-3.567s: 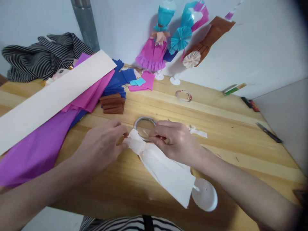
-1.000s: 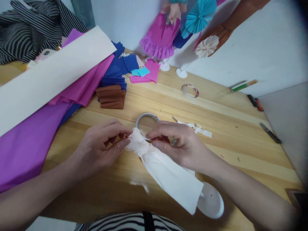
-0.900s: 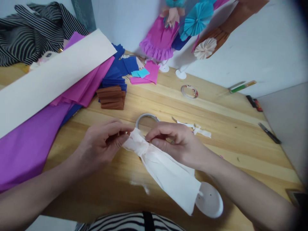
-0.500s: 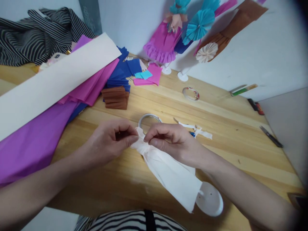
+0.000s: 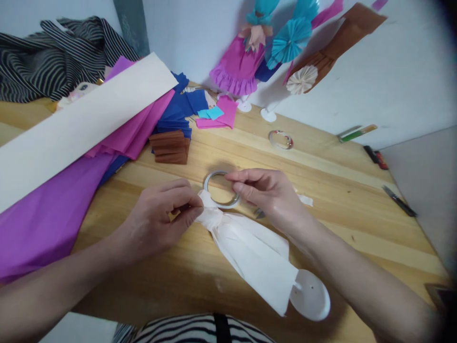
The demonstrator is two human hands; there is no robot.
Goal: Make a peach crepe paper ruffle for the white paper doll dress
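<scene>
A wooden table runs back to a white wall; at its left, a purple sheet spreads beneath a long, pale strip, with a black-and-white striped cloth heaped behind; at the table's centre lies a white paper dress, slanting from its narrow top near the left hand down to its wide hem at lower right; the left hand has thumb and forefinger pinched closed on the edge of that narrow top; the right hand is partly curled, thumb and forefinger nearly together over the right rim of a grey tape ring, though whether they grip anything cannot be told; by the wall stand a pink dress figure with a ruffled hem and a brown dress figure tilted to the right; a round white base sits just beyond the white hem, joined by a short stem; a brown folded stack lies behind the left hand; a dark-handled knife rests near the table's right edge; a scrap of white paper lies just beyond the right hand.
</scene>
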